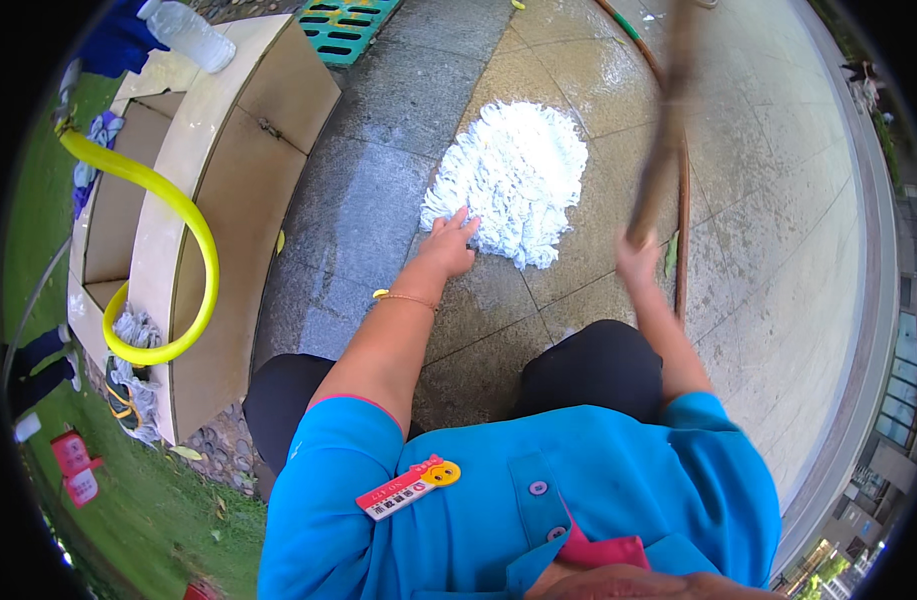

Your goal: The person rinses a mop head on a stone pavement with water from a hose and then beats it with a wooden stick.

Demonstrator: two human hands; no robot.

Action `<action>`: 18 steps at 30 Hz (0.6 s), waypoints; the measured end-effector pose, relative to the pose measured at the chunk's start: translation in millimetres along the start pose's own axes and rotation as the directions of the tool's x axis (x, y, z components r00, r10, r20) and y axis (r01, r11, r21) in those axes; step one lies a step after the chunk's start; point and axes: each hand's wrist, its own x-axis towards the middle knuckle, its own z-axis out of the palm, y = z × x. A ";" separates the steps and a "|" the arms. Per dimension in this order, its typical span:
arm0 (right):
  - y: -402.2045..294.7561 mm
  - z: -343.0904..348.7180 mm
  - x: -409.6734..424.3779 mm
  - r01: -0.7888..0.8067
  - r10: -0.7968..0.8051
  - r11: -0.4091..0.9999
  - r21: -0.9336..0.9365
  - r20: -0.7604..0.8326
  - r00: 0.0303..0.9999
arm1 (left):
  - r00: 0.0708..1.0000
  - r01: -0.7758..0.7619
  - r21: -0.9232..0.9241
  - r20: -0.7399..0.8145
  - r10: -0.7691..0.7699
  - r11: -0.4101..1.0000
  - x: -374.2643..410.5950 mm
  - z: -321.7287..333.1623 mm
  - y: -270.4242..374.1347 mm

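A white string mop head [512,180] lies spread on wet stone paving [481,315]. At its near left edge is my left hand [449,247], palm down with fingers apart. The fingertips reach the outer strands; nothing is seen gripped in them. My right hand [638,262] is closed around a wooden pole [661,157], close to the end nearest me. The pole slants up, blurred, and leaves the view at the top. No join between pole and mop head is visible.
A brown hose [682,225] runs along the paving behind the pole. At left, a yellow hose [207,259] loops over a tiled bench-like structure [225,217] bearing a plastic bottle [192,37]. Beyond are a green drain grate [346,26] and a person's legs [42,364] on grass.
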 end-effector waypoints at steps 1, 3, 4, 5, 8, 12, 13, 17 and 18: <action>87.1 -14.2 -57.5 -0.024 0.086 0.967 -0.253 0.237 0.968 | 0.999 -0.040 -0.006 0.007 0.040 0.999 6.2 -3.2 12.2; 125.4 -9.7 -126.6 -0.430 0.589 0.799 -0.420 0.407 0.698 | 0.999 -0.046 0.003 0.022 0.046 0.999 6.4 -5.7 10.0; 105.7 2.6 -124.9 -0.495 0.609 0.794 -0.354 0.455 0.650 | 1.000 -0.027 0.025 0.011 0.027 0.999 2.7 -5.2 -1.5; 62.9 8.9 -111.3 -0.551 0.614 0.782 -0.293 0.512 0.601 | 1.000 -0.001 0.040 -0.007 0.001 0.999 -2.7 -0.2 -15.6; -51.2 -22.9 -35.5 -0.577 0.507 0.814 -0.071 0.572 0.645 | 1.000 0.023 0.042 -0.020 -0.022 0.999 -2.7 3.3 -9.6; -162.2 -75.2 77.3 -0.142 0.107 0.984 0.105 0.285 0.953 | 0.998 0.058 0.058 -0.011 -0.058 0.997 8.6 3.1 12.0; -183.1 -81.5 98.3 0.018 -0.048 0.985 0.172 0.172 0.984 | 0.997 0.072 0.065 -0.014 -0.071 0.995 9.8 4.2 8.8; -234.7 -78.4 140.1 0.400 -0.339 0.803 0.442 -0.214 0.916 | 0.996 0.090 0.084 -0.014 -0.089 0.992 5.2 5.7 5.9; -220.9 -66.9 135.2 0.426 -0.338 0.810 0.403 -0.272 0.901 | 0.996 0.094 0.084 -0.015 -0.093 0.992 2.7 6.3 5.7</action>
